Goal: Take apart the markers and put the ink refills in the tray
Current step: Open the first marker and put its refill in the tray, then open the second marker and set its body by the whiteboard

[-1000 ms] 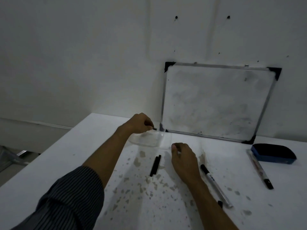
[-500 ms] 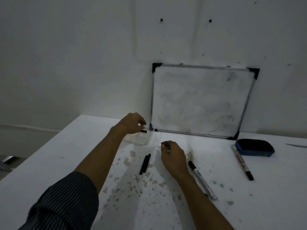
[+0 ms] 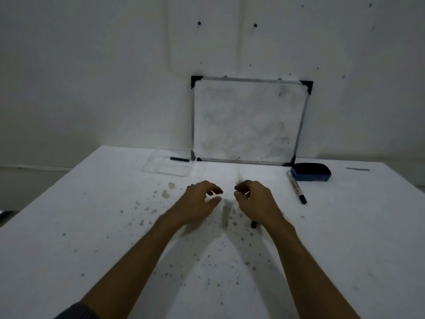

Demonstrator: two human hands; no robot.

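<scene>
A clear plastic tray (image 3: 165, 168) sits at the back of the table, left of the whiteboard. A thin black ink refill (image 3: 179, 159) lies along the tray's far edge. My left hand (image 3: 199, 202) hovers low over the table's middle with its fingers curled apart and nothing in them. It hides the loose black marker parts. My right hand (image 3: 253, 202) is curled over a white marker (image 3: 253, 224). Only the marker's black end shows under my wrist, plus a pale strip between my fingers. A second marker (image 3: 296, 188) lies to the right.
A small whiteboard (image 3: 247, 120) leans on the wall behind the tray. A dark blue eraser (image 3: 310, 172) rests beside the second marker. Grey stains speckle the white table (image 3: 92, 226), whose left edge drops off near the wall.
My left hand has drawn back from the tray, leaving the black refill at its far edge. My right hand has shifted onto the nearer marker. The camera has tilted down and left.
</scene>
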